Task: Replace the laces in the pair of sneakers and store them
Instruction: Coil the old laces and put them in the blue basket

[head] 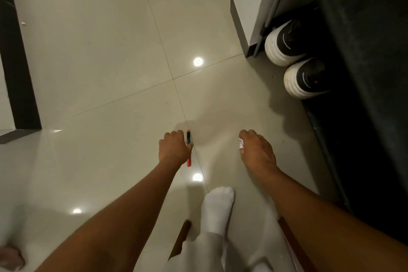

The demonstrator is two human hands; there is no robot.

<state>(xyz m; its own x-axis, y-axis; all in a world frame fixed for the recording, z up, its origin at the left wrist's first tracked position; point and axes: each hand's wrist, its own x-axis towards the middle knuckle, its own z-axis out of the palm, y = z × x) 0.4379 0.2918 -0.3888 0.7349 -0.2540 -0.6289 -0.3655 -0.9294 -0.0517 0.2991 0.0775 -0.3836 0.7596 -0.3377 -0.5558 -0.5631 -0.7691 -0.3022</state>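
Note:
Two black sneakers with thick white soles [287, 42] [306, 77] stand side by side on the bottom level of a dark shoe rack [364, 73] at the right, toes pointing out at the floor. My left hand [174, 149] grips a red marker-like pen [189, 149] above the tiles, in the lower middle. My right hand [257, 150] is curled round a small black-and-white patterned bundle [240, 144], which pokes out at the thumb side. Both hands hover well short of the sneakers. The sneakers' laces are hidden in the rack's shadow.
Glossy beige floor tiles [110, 62] fill most of the view. A dark door frame [17, 62] runs down the left edge. My foot in a white sock [217, 207] stands below the hands, beside brown wooden edges [182, 236]. A white wall corner [247, 6] adjoins the rack.

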